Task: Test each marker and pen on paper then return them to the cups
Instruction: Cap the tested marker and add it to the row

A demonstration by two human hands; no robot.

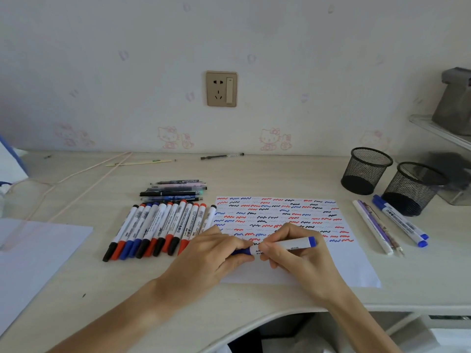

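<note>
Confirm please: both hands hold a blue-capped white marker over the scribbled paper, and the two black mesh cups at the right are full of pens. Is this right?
Not quite. The head view shows the two black mesh cups empty. The rest holds: the left hand and right hand hold the blue-capped white marker over the scribbled paper.

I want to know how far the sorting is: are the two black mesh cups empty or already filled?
Empty, as far as visible. The rear mesh cup and front mesh cup show only dark bottoms through the mesh; nothing sticks out.
</note>
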